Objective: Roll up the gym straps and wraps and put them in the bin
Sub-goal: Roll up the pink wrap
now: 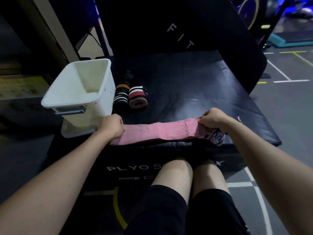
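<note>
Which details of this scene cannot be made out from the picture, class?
Head view only:
- Pink wrap: its ends are covered by the left hand and right hand.
- Black roll: its far end is lost in shadow.
- White bin: the base is hidden behind the left hand.

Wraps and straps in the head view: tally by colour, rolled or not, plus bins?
Pink wrap, unrolled, stretched between left hand and right hand: 1
Red, white and black rolled wrap: 1
Black rolled wrap with white and orange stripes: 1
White bin, nothing visible inside: 1
Total: 3 wraps, 1 bin
</note>
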